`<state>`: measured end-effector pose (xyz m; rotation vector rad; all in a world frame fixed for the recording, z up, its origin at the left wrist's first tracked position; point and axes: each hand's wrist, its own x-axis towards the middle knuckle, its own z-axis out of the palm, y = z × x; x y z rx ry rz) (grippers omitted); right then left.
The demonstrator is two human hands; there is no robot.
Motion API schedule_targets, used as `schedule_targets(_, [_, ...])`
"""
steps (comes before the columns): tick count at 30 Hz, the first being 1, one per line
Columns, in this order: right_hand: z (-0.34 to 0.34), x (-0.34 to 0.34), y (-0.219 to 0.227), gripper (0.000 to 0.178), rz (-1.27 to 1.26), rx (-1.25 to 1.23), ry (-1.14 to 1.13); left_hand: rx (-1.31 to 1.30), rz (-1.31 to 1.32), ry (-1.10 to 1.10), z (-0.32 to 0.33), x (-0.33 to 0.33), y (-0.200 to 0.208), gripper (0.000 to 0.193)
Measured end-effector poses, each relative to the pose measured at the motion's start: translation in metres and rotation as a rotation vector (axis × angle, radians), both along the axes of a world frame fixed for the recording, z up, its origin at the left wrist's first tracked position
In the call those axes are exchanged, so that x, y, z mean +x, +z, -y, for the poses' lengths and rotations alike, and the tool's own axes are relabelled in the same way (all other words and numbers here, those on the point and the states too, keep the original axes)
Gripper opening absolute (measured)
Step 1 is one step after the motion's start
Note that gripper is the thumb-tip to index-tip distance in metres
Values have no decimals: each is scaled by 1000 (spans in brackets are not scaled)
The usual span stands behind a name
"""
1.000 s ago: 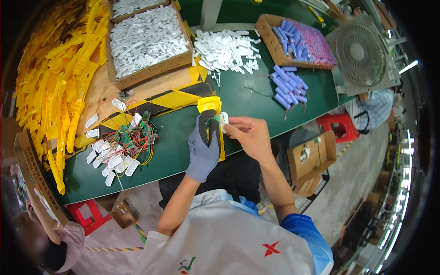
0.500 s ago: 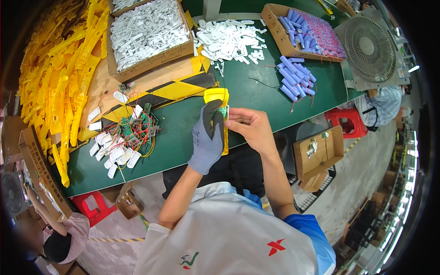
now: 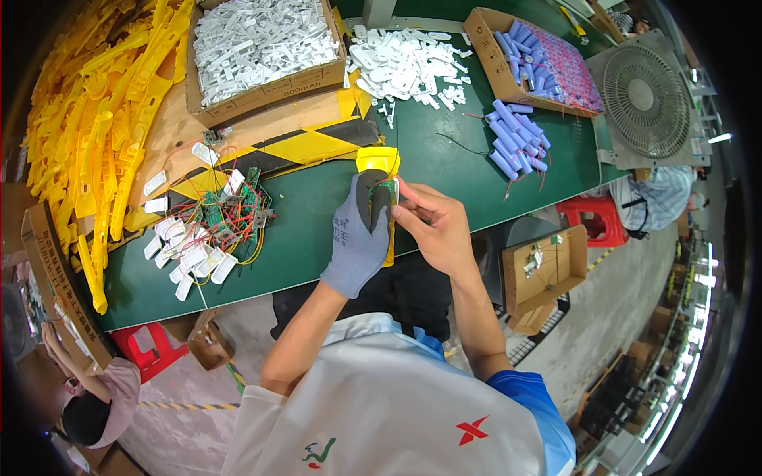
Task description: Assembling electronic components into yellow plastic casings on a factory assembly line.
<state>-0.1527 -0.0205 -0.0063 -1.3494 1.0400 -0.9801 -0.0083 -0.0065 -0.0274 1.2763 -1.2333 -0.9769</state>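
Observation:
My left hand [image 3: 357, 239], in a grey-blue work glove with dark fingers, is closed around a long yellow plastic housing [image 3: 376, 159] standing out above and below the grip. A small green circuit board [image 3: 384, 189] shows inside the housing beside the gloved fingers. My bare right hand [image 3: 438, 228] has thumb and fingertips pinched together at the housing's right edge, by a narrow white piece. Whether the pinch holds that piece or a wire is too small to tell. To the left lies a tangle of wired circuit boards [image 3: 230, 210] with white rectangular parts [image 3: 193, 257].
Yellow housings [image 3: 99, 143] are heaped at far left. Behind stand a carton of white plastic parts [image 3: 266, 47] and a loose white pile [image 3: 405, 63]. Blue-violet cylindrical cells [image 3: 518, 139] lie before their carton [image 3: 488, 44], near a fan [image 3: 644, 87]. Another person [image 3: 99, 401] sits lower left.
The view has shifted slightly. My left hand keeps its grip on the yellow housing, and my right fingers have changed their pose a little at its right edge.

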Motion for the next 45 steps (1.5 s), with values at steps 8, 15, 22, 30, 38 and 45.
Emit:
schedule_targets(8, [-6,7,-10,37,-43,-2,-99,-17,4,-2,0,2,0,22])
schedule_targets(15, [-16,12,5,35,-199,-180,-99,-52,5,-28,-5,2,-2,22])
schedule_targets(22, [-22,7,-3,35,-126,-55,-124,-64,-25,-35,-11,1,-5,21])
schedule_targets(30, [-14,12,1,36,-165,-161,-128,-82,13,-62,1,4,-5,22])
schedule_targets(38, [-20,6,-3,36,-156,-195,-112,-54,-20,-158,-2,6,-4,23])
schedule_targets(45, [-22,9,-1,35,-93,-133,-159,-123,35,-69,-4,3,-6,21])
